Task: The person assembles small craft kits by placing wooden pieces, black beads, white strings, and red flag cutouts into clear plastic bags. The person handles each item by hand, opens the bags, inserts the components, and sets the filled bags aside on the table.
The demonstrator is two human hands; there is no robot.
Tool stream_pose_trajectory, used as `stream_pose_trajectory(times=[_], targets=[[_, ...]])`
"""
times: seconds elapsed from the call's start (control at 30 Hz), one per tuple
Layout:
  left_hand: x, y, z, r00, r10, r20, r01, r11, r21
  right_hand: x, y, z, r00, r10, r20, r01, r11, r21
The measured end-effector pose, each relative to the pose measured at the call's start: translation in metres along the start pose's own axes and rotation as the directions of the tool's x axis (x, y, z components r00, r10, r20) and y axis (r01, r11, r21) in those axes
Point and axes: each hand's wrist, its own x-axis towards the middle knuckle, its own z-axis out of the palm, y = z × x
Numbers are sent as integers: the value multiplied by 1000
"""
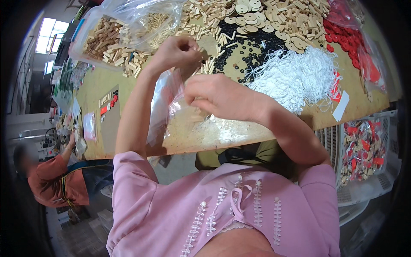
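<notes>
My left hand (177, 53) is over the small wooden dowels (208, 65) in the middle of the table. Its thumb and fingers are pinched together; what is between them is too small to make out. Closer to me, my right hand (216, 95) has curled fingers closed on a clear zip bag (177, 105) with a reddish seal strip. Some pale wooden pieces show faintly inside the bag under that hand. Loose black beads (244, 64) lie just beyond my right hand. Beside them, to the right, is a tangled heap of white cords (295, 79).
A clear tub of wooden blocks (107, 40) stands far left. Wooden discs (250, 19), wooden pieces (209, 10) and red rings (344, 40) are piled along the back. A sample card (110, 107) lies left. A white basket of filled bags (364, 150) stands right. A co-worker (60, 180) works at left.
</notes>
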Motion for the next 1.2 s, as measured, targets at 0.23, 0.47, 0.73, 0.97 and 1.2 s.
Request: stream_pose_trajectory(times=[0.23, 0.47, 0.73, 0.97, 1.2], targets=[[-83, 60, -13, 999, 41, -31, -49, 918, -393, 0, 4, -13, 993, -40, -107, 24, 989, -147], [-112, 70, -8, 986, 134, -96, -139, 989, -57, 2, -1, -12, 997, -57, -44, 51, 989, -135], [-95, 54, -5, 928, 206, -311, -266, 950, -165, 2, 6, -7, 994, -96, -45, 91, 991, -102], [-1, 68, 49, 961, 273, 47, -276, 957, 93, -19, -46, -11, 975, -185, -125, 164, 974, -158], [86, 61, 120, 804, 574, 157, -593, 795, 130, -88, -98, -11, 985, -61, -164, 41, 991, -125]])
